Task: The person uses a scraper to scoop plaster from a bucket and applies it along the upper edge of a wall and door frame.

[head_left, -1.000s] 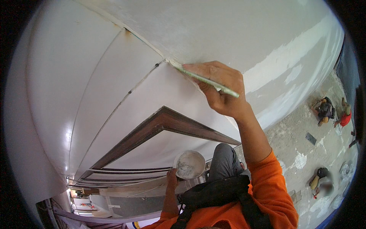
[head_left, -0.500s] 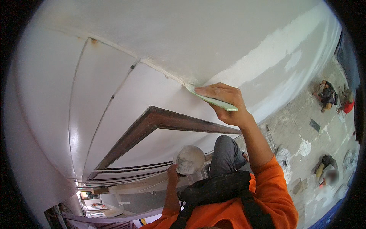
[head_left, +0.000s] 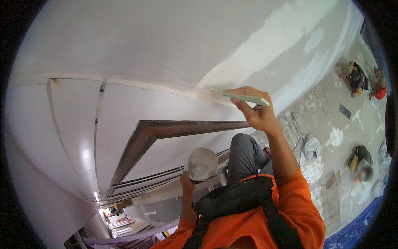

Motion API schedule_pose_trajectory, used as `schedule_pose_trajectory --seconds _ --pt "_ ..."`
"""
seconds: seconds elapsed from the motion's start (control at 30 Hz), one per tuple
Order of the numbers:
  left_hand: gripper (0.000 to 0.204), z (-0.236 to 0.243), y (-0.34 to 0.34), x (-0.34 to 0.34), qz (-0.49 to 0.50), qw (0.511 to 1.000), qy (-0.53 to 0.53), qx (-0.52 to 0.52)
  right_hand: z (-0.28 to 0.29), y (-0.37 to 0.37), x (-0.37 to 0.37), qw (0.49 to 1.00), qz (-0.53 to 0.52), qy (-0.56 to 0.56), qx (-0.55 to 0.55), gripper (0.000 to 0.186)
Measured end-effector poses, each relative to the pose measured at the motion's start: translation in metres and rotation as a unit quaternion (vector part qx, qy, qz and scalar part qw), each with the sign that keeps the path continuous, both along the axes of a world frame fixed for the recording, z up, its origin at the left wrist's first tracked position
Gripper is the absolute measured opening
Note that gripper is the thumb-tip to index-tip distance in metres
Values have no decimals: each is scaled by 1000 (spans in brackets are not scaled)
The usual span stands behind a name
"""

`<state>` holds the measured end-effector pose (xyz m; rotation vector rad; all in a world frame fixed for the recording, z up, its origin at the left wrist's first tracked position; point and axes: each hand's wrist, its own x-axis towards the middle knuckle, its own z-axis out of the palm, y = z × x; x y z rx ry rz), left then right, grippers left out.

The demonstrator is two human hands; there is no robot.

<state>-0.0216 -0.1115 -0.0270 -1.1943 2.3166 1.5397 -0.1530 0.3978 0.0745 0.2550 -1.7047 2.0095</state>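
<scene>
My right hand [head_left: 258,108] is raised to the joint between wall and ceiling, closed on a thin pale-green putty spreader [head_left: 248,98]. The spreader's far edge meets a line of cream filler [head_left: 155,88] along the joint. Lower down, my left hand [head_left: 186,179] grips the rim side of a round bowl [head_left: 202,163], whitish inside with smears of filler; part of that hand is hidden by the bowl. A broad pale filler band [head_left: 248,50] crosses the grey ceiling surface near the right hand.
A dark brown wooden frame [head_left: 145,137] stands on the white wall below the joint. Several people crouch on the stained floor [head_left: 331,124] far below at right. A white sack [head_left: 311,146] lies there, and a blue sheet [head_left: 352,228] edges the floor.
My right hand has moved slightly up along the joint, with the spreader lying flatter. The view has turned, so the wall and frame appear shifted. The left hand still holds the bowl.
</scene>
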Motion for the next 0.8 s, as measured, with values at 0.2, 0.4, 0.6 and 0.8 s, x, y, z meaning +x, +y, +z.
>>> schedule_pose_trajectory --seconds 0.2,0.4,0.6,0.8 --pt "25 -1 -1 10 44 996 61 43 20 -26 -18 987 -16 147 67 46" --pt "26 5 12 15 47 998 48 19 -33 -41 0 991 -37 82 101 40" --pt "34 -13 -15 23 -7 994 88 61 32 -21 8 986 -72 105 110 35" --pt "34 -36 -29 15 -109 973 196 50 146 -21 -30 856 -186 350 333 44"
